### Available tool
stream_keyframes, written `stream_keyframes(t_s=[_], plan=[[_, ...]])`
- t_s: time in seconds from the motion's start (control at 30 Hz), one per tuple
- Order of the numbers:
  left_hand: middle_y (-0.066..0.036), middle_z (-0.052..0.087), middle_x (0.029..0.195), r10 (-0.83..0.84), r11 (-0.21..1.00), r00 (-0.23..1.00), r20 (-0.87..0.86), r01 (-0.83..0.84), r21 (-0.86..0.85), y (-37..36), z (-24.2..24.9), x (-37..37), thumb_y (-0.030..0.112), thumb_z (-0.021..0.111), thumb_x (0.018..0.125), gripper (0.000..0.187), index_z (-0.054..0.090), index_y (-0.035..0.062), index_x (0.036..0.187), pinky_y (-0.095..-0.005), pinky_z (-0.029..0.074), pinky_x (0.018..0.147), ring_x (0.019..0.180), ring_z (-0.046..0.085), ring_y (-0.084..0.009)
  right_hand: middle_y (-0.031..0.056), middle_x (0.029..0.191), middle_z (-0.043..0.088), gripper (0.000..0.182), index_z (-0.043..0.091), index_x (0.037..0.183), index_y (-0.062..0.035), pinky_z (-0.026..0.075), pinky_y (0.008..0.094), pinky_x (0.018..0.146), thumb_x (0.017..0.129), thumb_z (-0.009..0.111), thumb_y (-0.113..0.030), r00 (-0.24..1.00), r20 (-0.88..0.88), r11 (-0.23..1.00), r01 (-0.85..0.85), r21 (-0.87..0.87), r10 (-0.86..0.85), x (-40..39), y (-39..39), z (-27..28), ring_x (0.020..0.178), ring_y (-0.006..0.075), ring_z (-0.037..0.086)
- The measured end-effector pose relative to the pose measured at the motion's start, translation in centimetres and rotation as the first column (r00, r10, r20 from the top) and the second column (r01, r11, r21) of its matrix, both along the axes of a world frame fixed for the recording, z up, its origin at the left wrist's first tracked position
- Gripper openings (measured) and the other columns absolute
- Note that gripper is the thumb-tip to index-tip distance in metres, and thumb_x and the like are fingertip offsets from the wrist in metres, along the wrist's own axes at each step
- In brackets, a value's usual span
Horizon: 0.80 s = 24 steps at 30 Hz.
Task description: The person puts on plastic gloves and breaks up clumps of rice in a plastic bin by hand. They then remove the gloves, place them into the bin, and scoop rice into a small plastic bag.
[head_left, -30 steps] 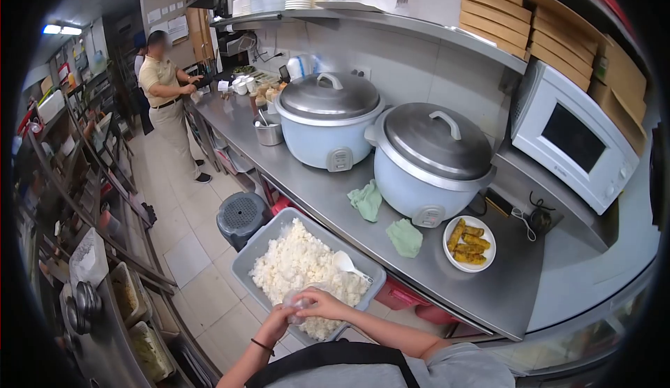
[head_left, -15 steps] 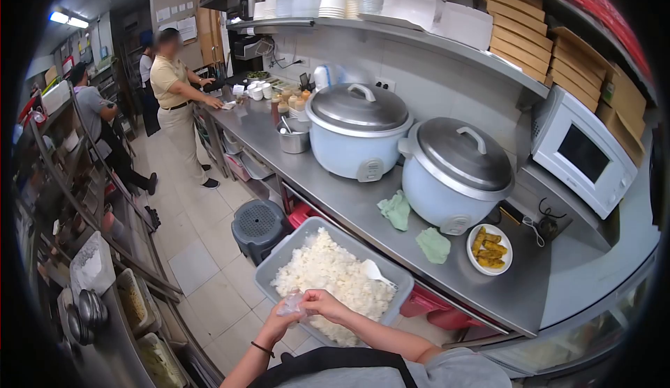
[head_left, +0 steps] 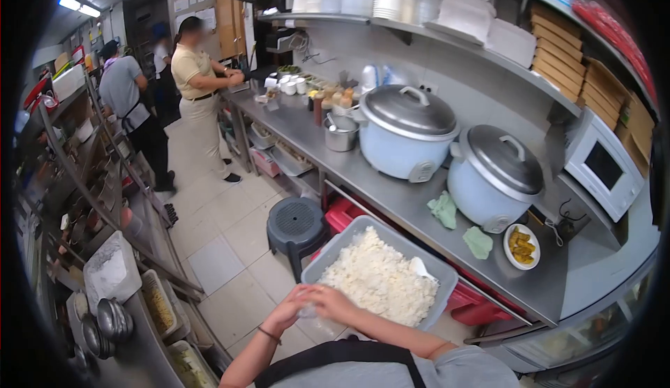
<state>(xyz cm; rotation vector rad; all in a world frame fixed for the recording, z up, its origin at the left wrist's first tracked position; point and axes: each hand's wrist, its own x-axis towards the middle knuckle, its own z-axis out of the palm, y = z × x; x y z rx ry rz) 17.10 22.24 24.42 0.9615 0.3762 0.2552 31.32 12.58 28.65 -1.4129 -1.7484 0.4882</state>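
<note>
My left hand (head_left: 285,312) is closed on a small piece of thin clear plastic (head_left: 307,311), most of it hidden by my fingers. From the other side my right hand (head_left: 331,303) bends over the same plastic, its fingers closed and overlapping those of the left. Both hands are at the near left edge of a large grey tub (head_left: 447,287) heaped with white rice (head_left: 380,273). A white rice paddle (head_left: 422,269) lies on the rice at the tub's right side.
A dark stool (head_left: 298,222) stands beyond the tub. Along the steel counter (head_left: 391,191) sit two large rice cookers (head_left: 408,140) (head_left: 494,175), green cloths (head_left: 478,243) and a plate of yellow-brown food (head_left: 521,247). Pans (head_left: 98,336) are at left. Two people (head_left: 199,74) (head_left: 124,84) stand further back.
The view has swung left, so the counter and tub sit further right. My right hand has come over my left fingers, covering more of the plastic. The person in beige has drawn their hands together.
</note>
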Motion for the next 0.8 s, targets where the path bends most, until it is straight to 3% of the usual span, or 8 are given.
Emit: stream_keyframes(t_s=[0.07,0.17,0.23,0.37,0.47,0.57,0.73,0.8], plan=[[-0.009,0.044,0.118,-0.048,0.998,0.997,0.065,0.05,-0.042,1.4,1.8,1.2,0.009,0.048,0.084,0.038,0.039,0.0068,0.121,-0.0304,0.041,0.086,0.106,0.046,-0.0175,0.0107,0.092,0.058,0.027,0.062,0.088,-0.0071,0.046,0.0329,0.073,0.063,0.055,0.002,0.991,-0.059,0.992,0.124,-0.001,-0.124,1.9,1.0,-0.1,0.085,0.0281,0.057],[-0.007,0.046,0.116,-0.11,0.986,0.994,-0.014,0.108,-0.126,2.4,3.3,3.4,0.02,0.055,0.083,0.05,0.034,0.0074,0.126,-0.032,0.042,0.084,0.098,0.051,-0.017,0.0102,0.08,0.059,0.022,0.063,0.081,-0.0042,0.047,0.0323,0.067,0.061,0.055,0.002,0.974,-0.027,0.973,0.224,-0.06,-0.226,5.3,2.2,-1.2,0.073,0.026,0.059],[-0.007,0.049,0.114,0.004,0.946,0.962,-0.271,0.084,0.314,4.4,2.2,4.6,0.025,0.058,0.081,0.055,0.034,0.0064,0.127,-0.0312,0.041,0.084,0.098,0.051,-0.0167,0.0112,0.077,0.06,0.019,0.063,0.08,-0.0047,0.047,0.0325,0.066,0.063,0.055,0.0,0.949,-0.069,0.947,0.299,-0.114,-0.308,7.6,3.4,-2.2,0.071,0.0263,0.059],[-0.007,0.056,0.102,0.113,0.844,0.888,-0.446,0.151,0.514,8.8,-0.8,3.7,0.032,0.058,0.081,0.044,0.049,0.0042,0.115,-0.0289,0.043,0.078,0.093,0.052,-0.0154,0.0126,0.076,0.061,0.016,0.063,0.078,-0.0063,0.047,0.0324,0.066,0.064,0.057,-0.002,0.862,-0.221,0.883,0.406,-0.236,-0.456,13.1,6.5,-7.9,0.073,0.0274,0.06],[-0.006,0.056,0.101,0.087,0.85,0.776,-0.625,0.27,0.454,12.3,-2.9,1.0,0.034,0.056,0.082,0.043,0.051,0.0046,0.112,-0.0286,0.044,0.075,0.089,0.053,-0.0156,0.0124,0.076,0.062,0.015,0.063,0.077,-0.0074,0.046,0.0313,0.066,0.064,0.058,-0.005,0.778,-0.208,0.766,0.465,-0.444,-0.593,15.4,8.8,-13.6,0.073,0.0274,0.06],[-0.005,0.056,0.101,0.177,0.87,0.685,-0.707,0.227,0.438,14.4,-6.5,-2.1,0.035,0.055,0.082,0.04,0.053,0.0063,0.11,-0.0291,0.045,0.073,0.087,0.054,-0.0161,0.0113,0.077,0.063,0.015,0.064,0.078,-0.0097,0.047,0.0333,0.067,0.066,0.056,-0.008,0.813,-0.044,0.726,0.493,-0.48,-0.581,15.5,10.8,-19.9,0.074,0.0276,0.06],[-0.008,0.061,0.091,0.108,0.942,0.538,-0.836,0.212,0.259,17.5,-12.9,-6.8,0.037,0.059,0.077,0.039,0.059,0.0054,0.099,-0.0306,0.047,0.07,0.082,0.058,-0.02,0.0167,0.086,0.059,0.019,0.064,0.08,-0.0084,0.046,0.0384,0.074,0.066,0.052,-0.007,0.874,0.389,0.656,0.478,-0.583,-0.291,11.8,13.9,-27.0,0.082,0.0316,0.058],[-0.013,0.063,0.088,0.172,0.605,0.415,-0.894,0.672,0.428,20.9,-17.6,-10.7,0.039,0.059,0.073,0.039,0.062,0.0054,0.094,-0.0339,0.047,0.073,0.083,0.06,-0.0255,0.0169,0.092,0.057,0.019,0.064,0.082,-0.0089,0.046,0.0382,0.078,0.067,0.052,-0.008,0.85,0.423,0.592,0.524,-0.613,-0.313,10.3,15.2,-28.2,0.087,0.0302,0.057]])
